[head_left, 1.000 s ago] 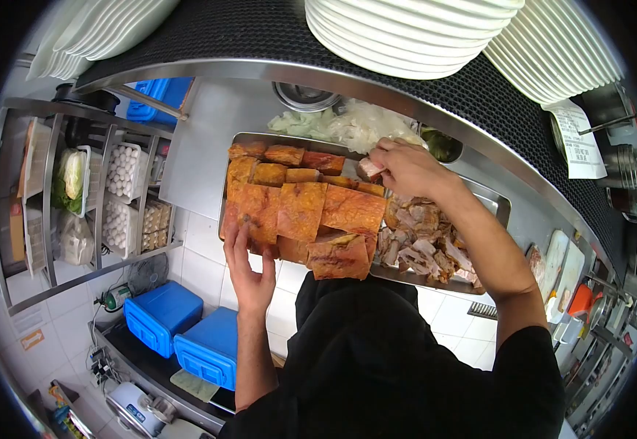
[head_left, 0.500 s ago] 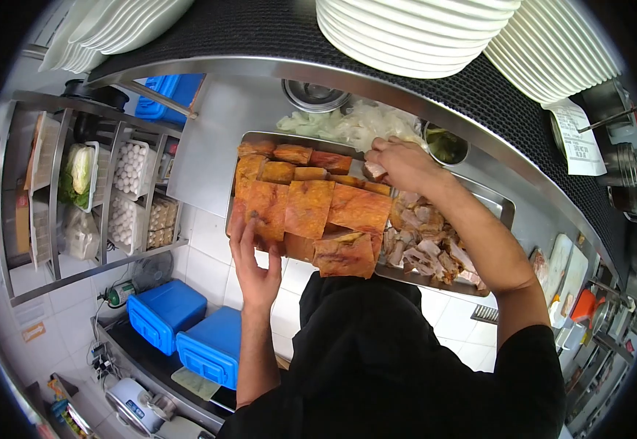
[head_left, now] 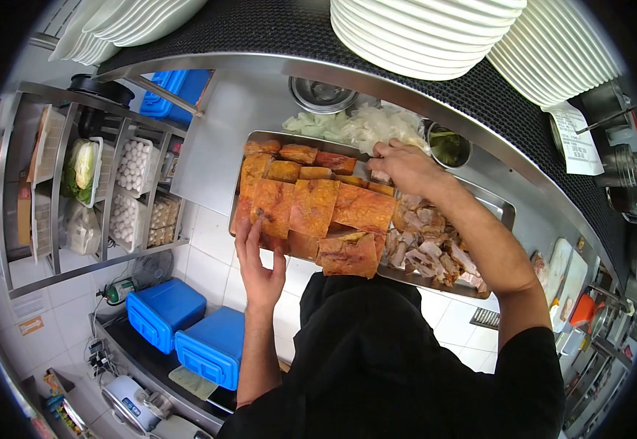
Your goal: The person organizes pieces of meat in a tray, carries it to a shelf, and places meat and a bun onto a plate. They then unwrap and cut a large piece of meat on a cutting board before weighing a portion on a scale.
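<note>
A metal tray [head_left: 509, 214] bears orange-brown slabs of crisp-skinned meat [head_left: 313, 208] on its left and middle, and chopped pale meat pieces [head_left: 426, 245] on its right. My left hand [head_left: 260, 267] is at the tray's lower left edge, fingers apart, fingertips against a slab. At the tray's upper edge, my right hand [head_left: 409, 168] has its fingers closed on a small piece of meat [head_left: 380, 176], mostly hidden under them. Just beyond that hand lie translucent plastic gloves or bags [head_left: 386, 126].
Stacked white plates [head_left: 428, 36] stand on a black-matted shelf above the counter. A metal bowl [head_left: 323, 94] and a container of greens [head_left: 448, 145] sit behind the tray. Egg racks [head_left: 136, 167] are left; blue bins [head_left: 210, 346] stand lower left.
The small meat piece under my right hand shows less than before and sits slightly lower. My left hand has shifted slightly, its fingertips still by the slab. The view has moved a little.
</note>
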Tool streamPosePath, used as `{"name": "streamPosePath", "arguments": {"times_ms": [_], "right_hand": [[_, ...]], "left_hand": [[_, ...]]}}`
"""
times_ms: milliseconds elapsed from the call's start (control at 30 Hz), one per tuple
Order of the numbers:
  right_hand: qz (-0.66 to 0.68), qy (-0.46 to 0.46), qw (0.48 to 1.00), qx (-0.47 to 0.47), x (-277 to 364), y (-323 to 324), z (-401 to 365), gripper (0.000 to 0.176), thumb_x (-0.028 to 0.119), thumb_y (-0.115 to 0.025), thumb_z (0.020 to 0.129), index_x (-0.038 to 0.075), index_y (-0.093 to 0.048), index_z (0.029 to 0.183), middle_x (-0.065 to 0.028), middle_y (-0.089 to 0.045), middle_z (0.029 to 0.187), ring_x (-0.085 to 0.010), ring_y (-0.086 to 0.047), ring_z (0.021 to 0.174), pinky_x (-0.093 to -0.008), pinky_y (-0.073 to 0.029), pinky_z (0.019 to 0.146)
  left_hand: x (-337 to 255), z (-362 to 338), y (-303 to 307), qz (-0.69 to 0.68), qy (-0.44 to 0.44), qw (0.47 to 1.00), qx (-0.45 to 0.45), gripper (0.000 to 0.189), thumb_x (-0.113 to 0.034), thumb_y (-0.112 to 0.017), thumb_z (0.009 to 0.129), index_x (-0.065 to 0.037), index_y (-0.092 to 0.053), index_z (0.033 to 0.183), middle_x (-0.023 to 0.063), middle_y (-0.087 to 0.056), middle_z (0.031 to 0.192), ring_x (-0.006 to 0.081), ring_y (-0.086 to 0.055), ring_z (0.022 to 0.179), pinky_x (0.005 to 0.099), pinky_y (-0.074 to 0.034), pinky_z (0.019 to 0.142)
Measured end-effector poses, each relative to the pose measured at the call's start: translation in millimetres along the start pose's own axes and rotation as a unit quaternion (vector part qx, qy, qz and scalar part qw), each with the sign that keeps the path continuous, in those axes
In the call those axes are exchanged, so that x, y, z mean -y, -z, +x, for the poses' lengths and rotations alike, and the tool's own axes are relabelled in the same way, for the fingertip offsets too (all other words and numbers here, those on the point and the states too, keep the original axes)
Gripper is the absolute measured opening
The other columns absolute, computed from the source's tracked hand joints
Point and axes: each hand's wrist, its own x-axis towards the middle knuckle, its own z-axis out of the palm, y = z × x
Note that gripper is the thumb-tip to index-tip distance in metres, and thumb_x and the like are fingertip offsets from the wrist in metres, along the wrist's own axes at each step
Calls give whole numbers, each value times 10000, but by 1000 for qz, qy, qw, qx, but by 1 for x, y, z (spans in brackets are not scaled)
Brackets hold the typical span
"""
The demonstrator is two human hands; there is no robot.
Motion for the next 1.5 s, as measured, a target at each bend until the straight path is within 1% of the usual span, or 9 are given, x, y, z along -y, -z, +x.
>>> {"name": "streamPosePath", "arguments": {"times_ms": [133,233,533,700,833,1033,1333,1433,1500], "right_hand": [[-5,-9,1000,-4,5,2,-4,314,158,-547,1019,148,-698,1295,-118,-585,1366,-398,-522,1372,-469,-436,1155],[-4,-41,997,63,18,22,-6,419,32,-602,940,115,-667,1346,-122,-571,1420,-395,-454,1441,-445,-418,1184],[39,-8,998,46,32,24,66,519,9,-669,864,110,-654,1372,-176,-648,1304,-402,-657,1174,-467,-529,1006],[-50,78,995,42,39,12,87,368,177,-530,1031,102,-645,1373,-197,-641,1303,-404,-641,1193,-459,-532,1005],[-77,82,992,50,42,16,89,401,304,-401,1112,120,-639,1377,-200,-640,1300,-407,-638,1184,-460,-534,1008],[-124,84,982,116,39,12,112,410,157,-521,1034,218,-617,1428,-153,-606,1350,-355,-651,1196,-444,-555,993],[-201,92,969,110,27,-2,114,636,76,-756,835,209,-608,1439,-129,-600,1366,-334,-659,1195,-418,-564,984],[-141,93,978,122,29,-7,113,336,87,-629,941,140,-690,1267,-171,-630,1186,-366,-665,1119,-452,-548,947],[-125,112,981,95,27,-6,109,299,90,-635,937,130,-705,1225,-174,-631,1148,-371,-663,1106,-454,-545,937]], "left_hand": [[1,0,0,1,4,1000,0,611,-19,-688,898,-65,-506,1480,231,-420,1557,419,-410,1468,486,-392,1188],[6,-3,0,8,5,1000,-2,616,-19,-687,899,-65,-500,1484,232,-418,1559,419,-401,1475,487,-389,1191],[6,-6,-2,2,23,1000,-1,618,-11,-683,891,-54,-499,1479,232,-418,1561,423,-396,1479,489,-383,1195],[4,-7,3,3,30,1000,-8,629,0,-681,874,-53,-503,1475,229,-428,1554,423,-406,1471,484,-383,1194],[8,-13,8,13,46,999,-11,628,3,-676,868,-54,-507,1471,231,-434,1548,425,-412,1462,486,-375,1200],[10,-14,6,12,47,999,-11,627,8,-667,865,-59,-510,1468,230,-446,1534,421,-414,1458,492,-363,1205],[10,-13,8,4,52,999,-12,644,23,-666,854,-55,-504,1472,217,-449,1538,412,-409,1462,490,-356,1208],[13,-14,6,0,50,999,-9,651,24,-667,855,-55,-497,1479,217,-445,1540,411,-407,1462,488,-354,1209],[13,-14,5,1,43,999,-10,657,26,-669,856,-55,-493,1484,217,-443,1540,411,-406,1462,486,-352,1210]]}}
